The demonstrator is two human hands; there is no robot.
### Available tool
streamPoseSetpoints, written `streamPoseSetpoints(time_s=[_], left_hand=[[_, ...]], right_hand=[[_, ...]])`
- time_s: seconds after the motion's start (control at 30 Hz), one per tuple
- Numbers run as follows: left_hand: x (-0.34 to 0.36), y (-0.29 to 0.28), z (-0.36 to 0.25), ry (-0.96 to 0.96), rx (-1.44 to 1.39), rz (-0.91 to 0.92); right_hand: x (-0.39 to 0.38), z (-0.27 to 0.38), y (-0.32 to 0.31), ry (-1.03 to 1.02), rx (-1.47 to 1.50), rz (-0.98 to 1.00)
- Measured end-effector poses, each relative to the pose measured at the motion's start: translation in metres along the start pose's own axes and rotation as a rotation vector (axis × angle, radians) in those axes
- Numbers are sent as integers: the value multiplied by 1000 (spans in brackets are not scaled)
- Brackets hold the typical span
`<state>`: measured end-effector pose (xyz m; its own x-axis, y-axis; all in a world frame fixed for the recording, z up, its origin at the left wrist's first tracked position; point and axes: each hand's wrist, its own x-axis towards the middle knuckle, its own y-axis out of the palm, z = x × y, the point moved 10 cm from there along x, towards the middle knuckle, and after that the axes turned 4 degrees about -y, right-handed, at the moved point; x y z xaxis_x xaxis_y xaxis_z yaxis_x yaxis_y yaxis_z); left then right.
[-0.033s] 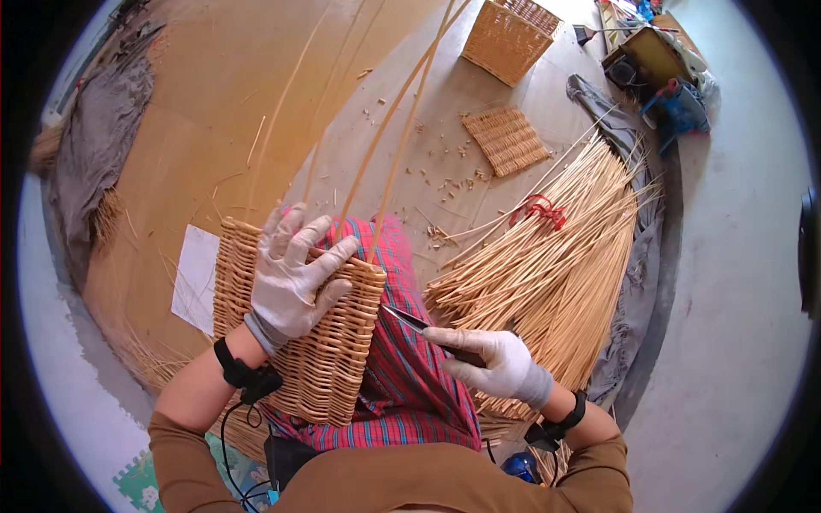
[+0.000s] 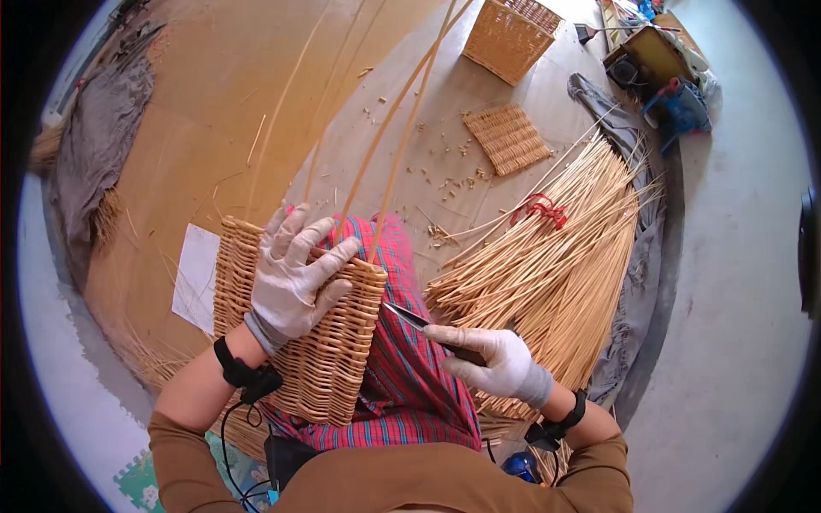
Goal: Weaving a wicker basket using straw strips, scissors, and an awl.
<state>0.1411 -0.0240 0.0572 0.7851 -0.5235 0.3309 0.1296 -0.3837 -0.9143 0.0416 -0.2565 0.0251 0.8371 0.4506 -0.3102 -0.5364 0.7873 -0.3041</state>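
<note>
Several long rods [image 2: 395, 162]: slender, smooth, pale tan, gently curved, running from the far edge of the wicker piece toward the top of the view.
Woven wicker piece [image 2: 321, 376]: roughly rectangular face of tight, ridged, honey-brown weave with a thicker upper edge; it leans on the person's lap, directly under the left hand and left of the right hand.
Left hand [image 2: 295, 278]: white-gloved, ribbed grey at the cuff, fingers spread wide, palm pressed on the wicker near its upper edge.
Right hand [image 2: 494, 363]: gloved likewise, fingers curled closed around the handle of a pointed tool.
Pointed tool [image 2: 404, 316]: slim, shiny metal tip, dark handle; the tip is just beside the wicker's right edge, whether touching I cannot tell.
Lap cloth [image 2: 410, 402]: red-and-blue plaid, softly creased.
Cane bundle [image 2: 564, 291]: straight, thin, straw-coloured sticks, fanned out right of the lap, with a red tie [image 2: 540, 210] across them.
Square woven panel [image 2: 507, 141]: flat, ribbed, on the floor beyond.
Wicker basket [image 2: 511, 41]: glossy, box-shaped, farther off.
</note>
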Motion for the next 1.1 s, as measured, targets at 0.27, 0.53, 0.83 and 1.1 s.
streamPoseSetpoints(time_s=[0.27, 0.53, 0.83, 1.1], left_hand=[[6, 15, 1, 30, -137, 107], [5, 10, 2, 34, -154, 68], [6, 11, -3, 70, -140, 151], [11, 24, -11, 111, -91, 350]], right_hand=[[7, -19, 1, -4, 126, -8], [2, -12, -3, 52, 111, 1], [4, -11, -2, -19, 110, -10], [13, 8, -16, -31, 37, 29]])
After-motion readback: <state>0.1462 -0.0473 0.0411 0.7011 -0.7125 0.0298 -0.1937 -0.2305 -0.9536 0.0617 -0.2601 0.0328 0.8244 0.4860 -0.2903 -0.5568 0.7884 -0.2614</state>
